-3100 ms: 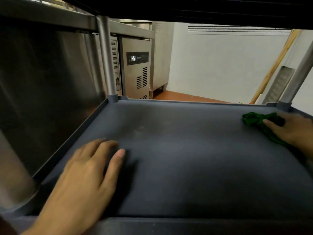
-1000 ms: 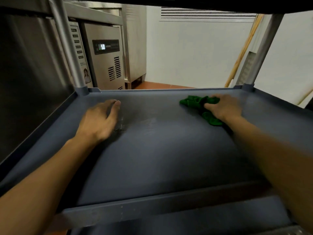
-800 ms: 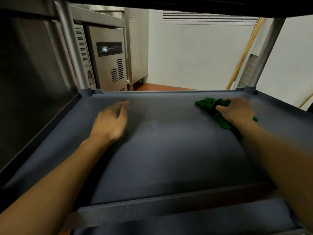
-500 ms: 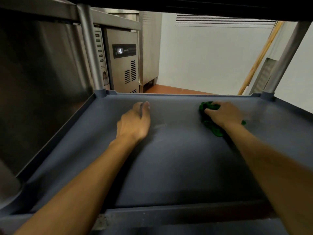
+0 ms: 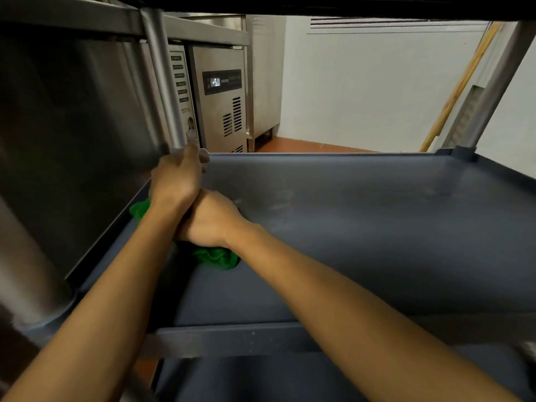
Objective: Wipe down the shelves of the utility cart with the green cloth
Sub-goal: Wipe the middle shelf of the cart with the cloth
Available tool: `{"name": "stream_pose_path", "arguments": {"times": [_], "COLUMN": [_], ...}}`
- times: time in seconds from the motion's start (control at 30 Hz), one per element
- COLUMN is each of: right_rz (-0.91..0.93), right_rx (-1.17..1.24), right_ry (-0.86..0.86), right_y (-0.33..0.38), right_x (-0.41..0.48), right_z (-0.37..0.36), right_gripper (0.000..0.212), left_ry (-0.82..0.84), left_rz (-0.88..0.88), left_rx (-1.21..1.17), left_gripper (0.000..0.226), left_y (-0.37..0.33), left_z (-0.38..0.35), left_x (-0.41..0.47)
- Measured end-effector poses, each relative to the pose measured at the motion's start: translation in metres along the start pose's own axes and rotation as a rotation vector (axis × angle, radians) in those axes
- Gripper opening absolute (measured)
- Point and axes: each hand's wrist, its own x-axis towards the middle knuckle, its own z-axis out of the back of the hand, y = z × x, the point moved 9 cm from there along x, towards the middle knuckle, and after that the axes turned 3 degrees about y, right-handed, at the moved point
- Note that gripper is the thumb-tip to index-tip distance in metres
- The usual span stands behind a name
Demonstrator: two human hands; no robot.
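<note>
The dark grey middle shelf (image 5: 377,227) of the utility cart fills the view, under the shelf above. The green cloth (image 5: 216,258) lies bunched near the shelf's left edge, with a second bit of it showing left of my left wrist. My right hand (image 5: 208,220) sits on top of the cloth with its fingers curled into it. My left hand (image 5: 177,175) reaches over the right one to the far-left corner, fingers curled on the shelf rim at the foot of the metal post (image 5: 162,82). My left forearm hides part of the cloth.
A stainless panel (image 5: 72,126) stands close along the cart's left side. Behind are a steel fridge unit (image 5: 220,105), a white wall and a leaning wooden stick (image 5: 458,91). Another post (image 5: 493,91) rises at the far right corner. A lower shelf (image 5: 261,381) shows below.
My right hand has dragged the cloth from the far right-middle of the shelf to the left edge. My left hand moved from flat on the shelf to the far-left corner.
</note>
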Motion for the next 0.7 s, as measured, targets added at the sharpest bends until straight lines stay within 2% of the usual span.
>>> {"name": "stream_pose_path", "arguments": {"times": [0.13,0.23,0.33,0.47,0.6,0.7], "right_rz": [0.028,0.037,-0.063,-0.247,-0.445,-0.535], "right_rx": [0.130,0.098,0.036,-0.065,-0.130,-0.276], "right_ry": [0.044,0.037,0.003,-0.206,-0.383,-0.510], "right_y": [-0.004,-0.026,-0.065,-0.138,-0.205,-0.227], "right_x": [-0.046,-0.082,-0.111,-0.138,-0.135,-0.109], "right_z": [0.014,0.037,0.075,0.140,0.183,0.201], "right_gripper": [0.037,0.033,0.034,0.034,0.018,0.027], "left_ry": [0.135,0.263,0.321,0.305,0.180,0.228], "left_rz": [0.002,-0.066,-0.085,-0.114,-0.218,-0.179], "left_rx": [-0.057,0.067,0.169,0.223,0.157,0.173], "left_gripper": [0.048,0.047,0.043,0.039,0.036,0.039], "left_y": [-0.005,-0.006,0.006,0.013,-0.001,0.002], "left_z": [-0.020,-0.038,-0.040,-0.038,-0.032,-0.045], "left_x": [-0.010,-0.017,-0.020,-0.022,-0.030,-0.035]}}
